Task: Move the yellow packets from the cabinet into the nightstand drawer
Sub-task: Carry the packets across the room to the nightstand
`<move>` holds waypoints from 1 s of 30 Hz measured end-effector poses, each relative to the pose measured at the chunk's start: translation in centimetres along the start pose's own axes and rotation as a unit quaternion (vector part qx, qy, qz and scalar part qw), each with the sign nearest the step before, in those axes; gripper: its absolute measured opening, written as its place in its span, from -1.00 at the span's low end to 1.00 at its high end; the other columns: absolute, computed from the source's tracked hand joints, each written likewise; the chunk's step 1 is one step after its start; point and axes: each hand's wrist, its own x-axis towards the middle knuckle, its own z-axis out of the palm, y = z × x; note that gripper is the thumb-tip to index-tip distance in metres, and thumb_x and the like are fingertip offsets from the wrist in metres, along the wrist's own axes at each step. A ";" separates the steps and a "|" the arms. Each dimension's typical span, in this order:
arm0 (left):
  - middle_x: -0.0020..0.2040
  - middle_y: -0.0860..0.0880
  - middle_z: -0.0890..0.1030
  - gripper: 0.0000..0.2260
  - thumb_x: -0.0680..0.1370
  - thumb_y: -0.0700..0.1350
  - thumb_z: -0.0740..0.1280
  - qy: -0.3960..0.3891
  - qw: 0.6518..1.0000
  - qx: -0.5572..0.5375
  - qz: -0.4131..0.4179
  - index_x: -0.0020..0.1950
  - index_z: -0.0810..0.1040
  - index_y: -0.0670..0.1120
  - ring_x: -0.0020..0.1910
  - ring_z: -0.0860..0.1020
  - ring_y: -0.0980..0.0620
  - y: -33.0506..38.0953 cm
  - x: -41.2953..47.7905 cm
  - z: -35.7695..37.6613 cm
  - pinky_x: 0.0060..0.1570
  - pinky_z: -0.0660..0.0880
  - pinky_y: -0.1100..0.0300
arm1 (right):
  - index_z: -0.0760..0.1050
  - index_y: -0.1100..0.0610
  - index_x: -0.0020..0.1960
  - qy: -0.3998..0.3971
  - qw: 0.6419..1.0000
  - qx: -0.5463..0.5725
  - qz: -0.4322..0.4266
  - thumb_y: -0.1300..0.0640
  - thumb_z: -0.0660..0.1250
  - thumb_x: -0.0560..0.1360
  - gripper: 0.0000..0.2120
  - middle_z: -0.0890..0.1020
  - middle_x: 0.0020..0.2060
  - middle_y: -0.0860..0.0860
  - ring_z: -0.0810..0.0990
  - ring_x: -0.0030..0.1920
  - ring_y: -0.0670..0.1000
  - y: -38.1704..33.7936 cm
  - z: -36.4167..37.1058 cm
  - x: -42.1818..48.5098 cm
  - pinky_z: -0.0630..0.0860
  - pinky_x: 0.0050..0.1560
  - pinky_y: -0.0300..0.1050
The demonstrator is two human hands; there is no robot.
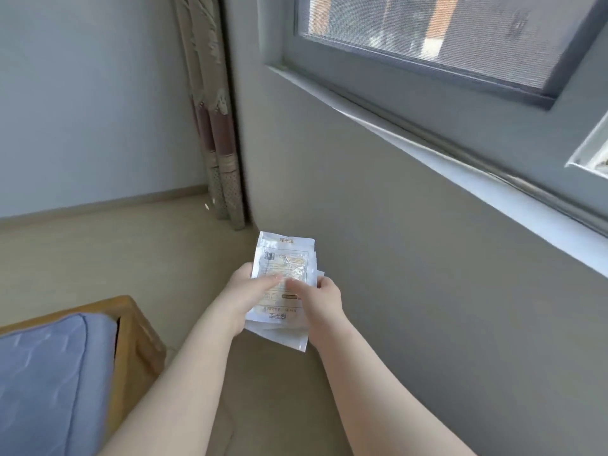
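Observation:
A small stack of pale packets with yellow print (pixel 283 258) is held in front of me above the floor, in the middle of the head view. My left hand (pixel 245 291) grips the stack's left edge with the thumb lying across the top packet. My right hand (pixel 320 296) grips the right edge, its thumb also on top. The packets are fanned slightly, with lower ones sticking out at the bottom. Neither the cabinet nor the nightstand drawer is in view.
A grey wall (pixel 411 274) with a window sill (pixel 460 159) runs along the right. A wooden bed frame (pixel 138 337) with a blue mattress (pixel 42 383) fills the lower left. A patterned curtain (pixel 214 126) hangs in the far corner. Beige floor (pixel 115 251) stretches ahead.

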 end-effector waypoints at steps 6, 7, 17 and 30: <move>0.07 -0.04 0.63 -0.81 0.49 -0.12 0.42 0.100 0.993 -0.064 -0.017 0.07 0.51 -0.01 0.10 0.58 -0.11 3.4 7.7 -7.7 0.18 0.49 -0.12 | 0.43 0.14 -0.02 -0.100 0.992 -0.074 0.019 0.22 0.38 0.46 -0.85 0.62 -0.06 0.06 0.62 -0.04 0.09 -3.1 9.9 8.7 0.57 -0.06 -0.06; 0.06 -0.04 0.64 -0.81 0.48 -0.12 0.42 0.112 0.991 -0.074 -0.018 0.07 0.52 -0.01 0.10 0.58 -0.11 3.7 9.0 -9.4 0.19 0.48 -0.13 | 0.43 0.16 0.00 -0.113 0.990 -0.084 0.024 0.21 0.38 0.47 -0.84 0.62 -0.06 0.05 0.62 -0.04 0.09 -3.1 11.8 10.0 0.56 -0.06 -0.06; 0.05 -0.06 0.64 -0.78 0.53 -0.16 0.35 0.213 0.969 -0.124 -0.023 0.17 0.50 -0.07 0.00 0.62 -0.07 7.8 24.6 -28.3 0.00 0.56 0.01 | 0.44 0.16 -0.02 -0.191 0.970 -0.140 0.063 0.25 0.38 0.47 -0.85 0.63 -0.02 0.13 0.63 -0.02 0.16 -3.9 35.2 23.9 0.58 0.07 0.12; 0.00 -0.07 0.63 -0.78 0.53 -0.16 0.35 0.326 0.931 -0.160 -0.026 0.16 0.49 -0.10 -0.16 0.61 0.01 16.4 38.6 -49.3 -0.30 0.51 0.18 | 0.45 0.20 0.08 -0.284 0.942 -0.153 0.093 0.25 0.37 0.48 -0.80 0.63 -0.08 0.11 0.63 -0.15 0.09 -7.2 61.3 36.1 0.60 -0.14 -0.03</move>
